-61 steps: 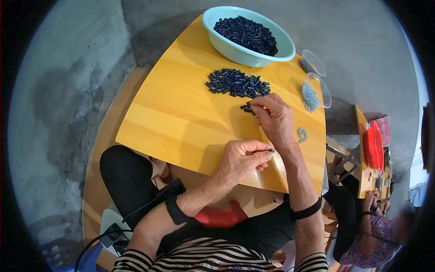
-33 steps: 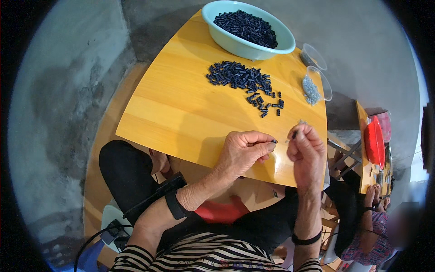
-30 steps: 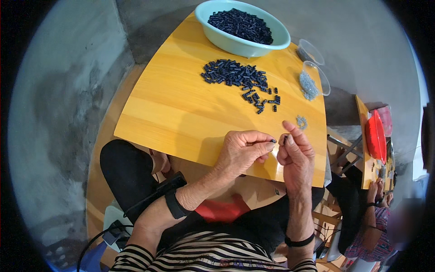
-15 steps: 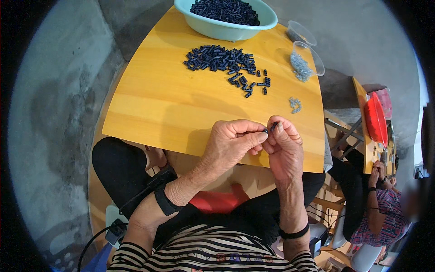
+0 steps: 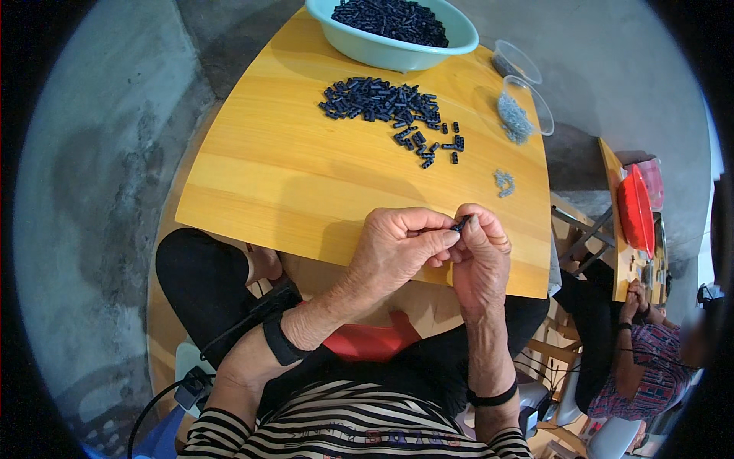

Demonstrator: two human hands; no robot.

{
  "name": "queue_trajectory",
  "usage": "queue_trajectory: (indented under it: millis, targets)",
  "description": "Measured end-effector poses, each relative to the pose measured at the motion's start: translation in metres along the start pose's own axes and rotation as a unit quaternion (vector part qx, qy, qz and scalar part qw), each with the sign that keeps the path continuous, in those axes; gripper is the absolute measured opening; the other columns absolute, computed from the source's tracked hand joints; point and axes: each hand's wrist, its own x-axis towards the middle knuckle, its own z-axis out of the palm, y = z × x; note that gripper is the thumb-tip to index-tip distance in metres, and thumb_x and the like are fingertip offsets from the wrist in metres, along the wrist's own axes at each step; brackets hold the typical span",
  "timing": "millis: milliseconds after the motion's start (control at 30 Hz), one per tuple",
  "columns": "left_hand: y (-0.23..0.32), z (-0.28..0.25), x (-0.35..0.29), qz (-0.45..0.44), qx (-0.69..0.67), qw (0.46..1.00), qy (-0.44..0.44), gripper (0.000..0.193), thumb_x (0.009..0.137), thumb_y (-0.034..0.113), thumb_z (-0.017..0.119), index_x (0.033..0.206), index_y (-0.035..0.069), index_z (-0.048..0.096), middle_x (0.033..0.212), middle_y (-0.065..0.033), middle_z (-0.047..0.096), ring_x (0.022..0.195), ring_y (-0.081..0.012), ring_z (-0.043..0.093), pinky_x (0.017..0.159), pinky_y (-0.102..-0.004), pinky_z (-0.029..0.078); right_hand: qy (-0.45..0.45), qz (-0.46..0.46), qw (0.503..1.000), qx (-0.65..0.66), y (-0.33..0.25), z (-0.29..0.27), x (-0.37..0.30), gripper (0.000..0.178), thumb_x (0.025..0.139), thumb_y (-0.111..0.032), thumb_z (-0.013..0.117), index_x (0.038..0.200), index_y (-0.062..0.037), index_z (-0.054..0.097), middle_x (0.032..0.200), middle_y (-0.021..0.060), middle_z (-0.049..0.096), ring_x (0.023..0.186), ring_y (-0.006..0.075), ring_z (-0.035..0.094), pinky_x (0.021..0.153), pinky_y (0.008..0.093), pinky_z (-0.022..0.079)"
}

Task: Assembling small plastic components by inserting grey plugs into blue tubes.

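Over the near edge of the yellow wooden table, my two hands meet, fingertips almost touching. Between them is a small black plastic piece, mostly covered by the fingers. My left hand pinches it from the left with thumb and forefinger. From the other side my right hand grips it between thumb and bent forefinger. Further up the table lies a loose pile of similar black pieces, several of them strewn toward the right. A little heap of small silvery parts rests beyond my right hand.
A light-blue basin full of black pieces stands at the far edge. Right of it are two clear tubs, one with silvery parts and one with dark contents. Another person sits at a table with a red basin.
My hands have come closer together, and the dark bits held apart at my fingertips now meet as one. The whole view has shifted slightly.
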Motion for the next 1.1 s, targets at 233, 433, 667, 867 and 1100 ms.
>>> queue_trajectory:
  millis: [233,433,667,867,1100]
  targets:
    - [0.0035,0.0008,-0.0004,-0.009,0.017,1.0,0.003,0.017,0.087,0.008,0.065,0.099,-0.005,0.067,0.077,-0.0073,0.067,0.065,-0.0086,0.061,0.06,-0.0207,0.051,-0.019,-0.014,1.0,0.002,0.0043,-0.0027,0.001,0.017,0.088,-0.017,0.065,0.097,-0.0028,0.066,0.078,-0.0017,0.058,0.06,0.0057,0.044,0.053,0.0202,0.034]
    - [-0.0025,-0.0015,0.0002,0.002,0.001,1.0,-0.007,0.018,0.087,0.008,0.065,0.099,-0.005,0.067,0.076,-0.0075,0.067,0.064,-0.0089,0.061,0.06,-0.0208,0.051,-0.063,-0.033,0.997,-0.013,0.0043,-0.0062,0.0054,0.017,0.088,-0.017,0.065,0.096,-0.0028,0.066,0.086,-0.0023,0.057,0.063,0.0054,0.045,0.055,0.02,0.035]
    - [0.0013,-0.0006,0.0003,-0.001,-0.001,1.0,-0.005,0.018,0.087,0.008,0.065,0.099,-0.006,0.067,0.076,-0.0076,0.067,0.064,-0.0089,0.061,0.059,-0.0211,0.051,-0.07,-0.026,0.997,0.0,0.0031,-0.0043,0.0064,0.015,0.089,-0.017,0.063,0.095,-0.0028,0.065,0.086,-0.0021,0.057,0.064,0.0055,0.045,0.056,0.0203,0.035]
    - [0.0015,0.001,0.0007,0.011,0.012,1.0,0.001,0.017,0.087,0.008,0.066,0.098,-0.005,0.067,0.076,-0.0077,0.067,0.063,-0.0092,0.061,0.059,-0.0212,0.051,-0.058,-0.025,0.998,0.005,0.0045,-0.0046,0.0054,0.015,0.089,-0.016,0.063,0.095,-0.0026,0.065,0.086,-0.0017,0.057,0.064,0.0055,0.046,0.055,0.0206,0.036]
    - [0.0001,-0.0011,-0.0002,0.016,0.021,1.0,0.009,0.016,0.087,0.008,0.066,0.096,-0.004,0.068,0.074,-0.0076,0.067,0.063,-0.0094,0.061,0.059,-0.0215,0.051,-0.069,-0.071,0.994,-0.048,0.0063,-0.0041,0.0062,0.018,0.089,-0.018,0.064,0.095,-0.0012,0.066,0.089,-0.0008,0.057,0.067,0.0061,0.05,0.056,0.0206,0.038]
